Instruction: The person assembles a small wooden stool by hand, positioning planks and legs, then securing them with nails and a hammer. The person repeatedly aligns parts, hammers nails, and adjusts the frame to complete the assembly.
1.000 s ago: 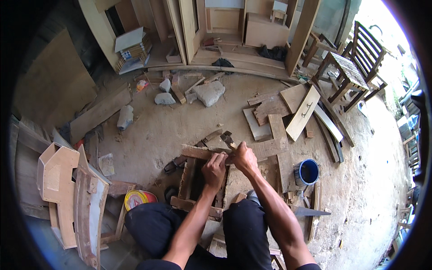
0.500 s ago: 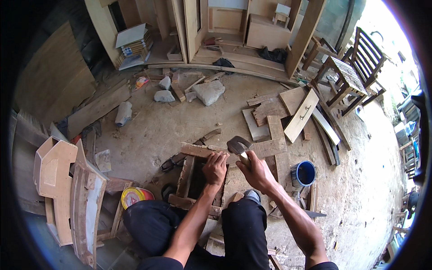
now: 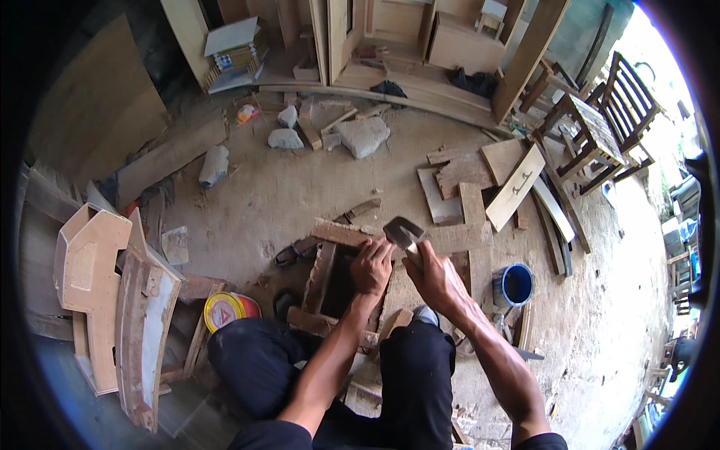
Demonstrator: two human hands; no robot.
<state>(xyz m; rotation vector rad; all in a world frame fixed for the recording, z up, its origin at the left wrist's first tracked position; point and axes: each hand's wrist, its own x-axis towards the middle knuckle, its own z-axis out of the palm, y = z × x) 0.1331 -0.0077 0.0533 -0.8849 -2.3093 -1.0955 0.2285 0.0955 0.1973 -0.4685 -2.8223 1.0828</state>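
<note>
My right hand (image 3: 433, 279) is wrapped round the short handle of a hammer (image 3: 403, 232). The hammer's broad dark head hovers close to the fingertips of my left hand (image 3: 372, 268). That hand is closed at the far right corner of a rough wooden frame (image 3: 321, 276), its fingertips drawn together. Whatever they may pinch is too small to make out. The frame lies on the ground before my knees, with a dark opening in its middle. My left forearm and hand cover part of its right side.
A blue bucket (image 3: 513, 285) stands to the right, a saw blade (image 3: 529, 354) near it. A yellow-lidded tub (image 3: 223, 311) sits by my left knee. Scrap boards (image 3: 517, 187) pile up at far right, concrete lumps (image 3: 361, 138) farther off. A slatted chair (image 3: 600, 135) stands beyond.
The whole view has shifted a little, so the scene sits farther right. The hammer head is slightly closer to my left fingertips. My left hand keeps its place on the frame's corner.
</note>
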